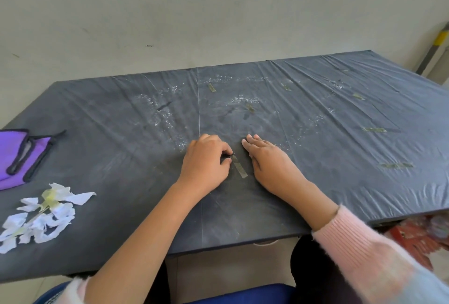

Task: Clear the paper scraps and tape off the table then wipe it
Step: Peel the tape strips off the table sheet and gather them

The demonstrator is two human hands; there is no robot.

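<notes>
The left hand (206, 157) lies knuckles-up near the middle of the table (121, 133). Its fingers are curled, and thumb and forefinger pinch the far end of a tape strip (239, 166). The rest of the strip lies flat on the cover, running toward 5 o'clock. Just beside the strip, at 3 o'clock from it, the right hand (269, 157) rests palm-down with straight fingers pressing the cover and holding nothing. The strip sits in the narrow gap between the two hands.

The table's near edge runs at 6 o'clock, under both forearms; a pink sleeve (364, 243) crosses it on the right arm. The far edge meets a pale wall (218, 12) at 12 o'clock. A broad stretch of wrinkled dark cover lies between the left hand and the left edge.

More tape strips are stuck down further out: one (250, 108) near at 12 o'clock, one (211, 87) beyond it, one (286, 86) at 1 o'clock, one (358, 96) at 2 o'clock, and two (374, 129) (397, 165) at 3 o'clock. White flecks (165, 114) speckle the cover at 11 o'clock.

A pile of torn paper scraps (41, 216) lies at 8 o'clock from the left hand, close to the near edge. A purple bag (21, 155) sits at 9 o'clock, cut off by the frame. A post with a yellow band (441, 38) stands past the far right corner.
</notes>
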